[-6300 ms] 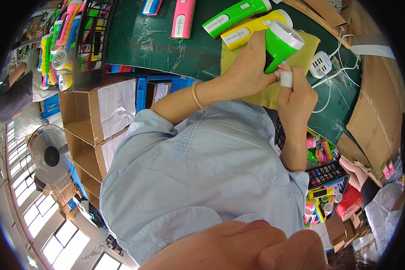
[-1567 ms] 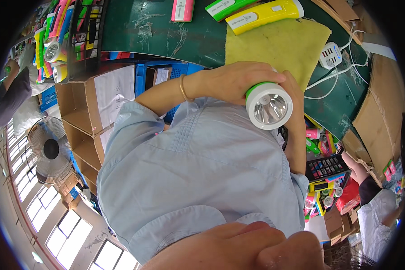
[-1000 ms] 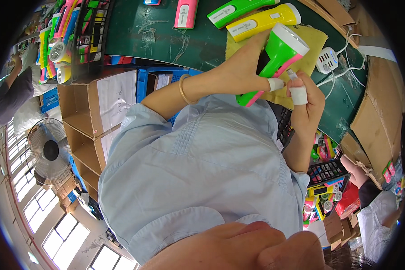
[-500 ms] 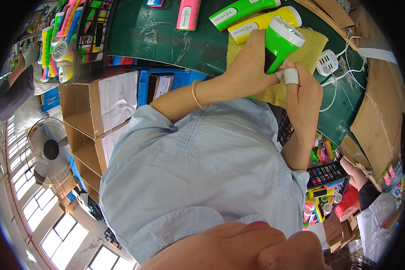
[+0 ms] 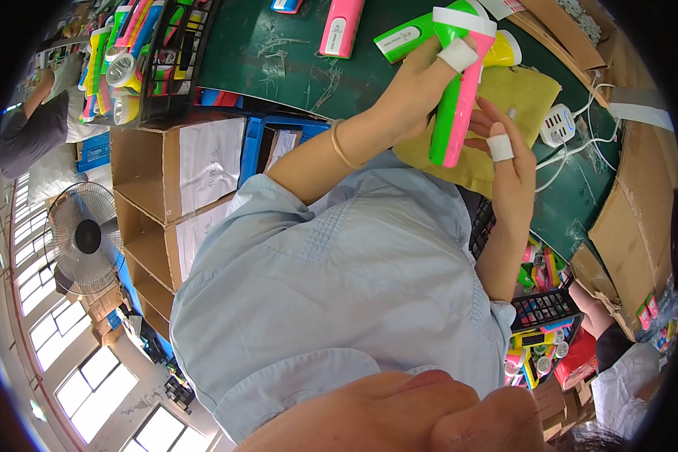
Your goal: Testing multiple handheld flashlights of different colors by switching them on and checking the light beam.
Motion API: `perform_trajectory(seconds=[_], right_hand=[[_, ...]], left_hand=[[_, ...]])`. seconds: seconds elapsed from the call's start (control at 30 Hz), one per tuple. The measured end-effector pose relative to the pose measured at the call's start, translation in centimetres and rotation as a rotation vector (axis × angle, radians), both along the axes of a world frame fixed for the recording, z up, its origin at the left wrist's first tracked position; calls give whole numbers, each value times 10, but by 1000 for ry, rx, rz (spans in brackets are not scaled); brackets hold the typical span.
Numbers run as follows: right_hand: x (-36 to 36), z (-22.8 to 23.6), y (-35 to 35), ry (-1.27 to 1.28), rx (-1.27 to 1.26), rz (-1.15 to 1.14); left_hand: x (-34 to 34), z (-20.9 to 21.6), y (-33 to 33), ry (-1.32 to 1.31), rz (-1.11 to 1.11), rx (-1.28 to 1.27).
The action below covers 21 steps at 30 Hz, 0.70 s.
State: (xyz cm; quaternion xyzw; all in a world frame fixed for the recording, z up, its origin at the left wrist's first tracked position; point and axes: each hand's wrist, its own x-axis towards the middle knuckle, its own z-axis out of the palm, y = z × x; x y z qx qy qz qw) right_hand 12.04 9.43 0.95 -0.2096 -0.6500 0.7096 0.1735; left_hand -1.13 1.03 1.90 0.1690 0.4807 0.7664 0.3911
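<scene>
A green-and-pink flashlight stands nearly upright above a yellow cloth on the dark green worktable, gripped around its upper body by the left hand, whose thumb wears a white tape wrap. The right hand is open with fingers spread just beside the flashlight's lower end, one finger also taped; whether it touches the casing cannot be told. Behind the held torch lie three more on the table: a green one, a yellow one partly hidden behind the held torch, and a pink one. A white charger block with trailing white cables sits right of the cloth. To the left, a black crate is packed with bright flashlights, too many to count. Below it stand two open cardboard cartons, each bearing a white rectangular paper sheet on its side, next to a blue plastic bin. Flattened brown cardboard lines the table's right edge. A second black crate of coloured torches sits at lower right. A standing fan is at far left. The wearer's pale blue shirt fills the centre.
</scene>
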Motion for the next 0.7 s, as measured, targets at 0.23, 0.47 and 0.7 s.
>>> perform_trajectory(seconds=[0.23, 0.47, 0.7], right_hand=[[-15, -12, -4, -77, -31, 132], [-23, -35, -5, 55, -138, 45], [-13, -24, -8, -89, -53, 147]], left_hand=[[-1, 2, 11, 76, 161, 108], [-4, -19, 16, 637, 340, -6], [-24, -4, 15, -468, -117, 286]])
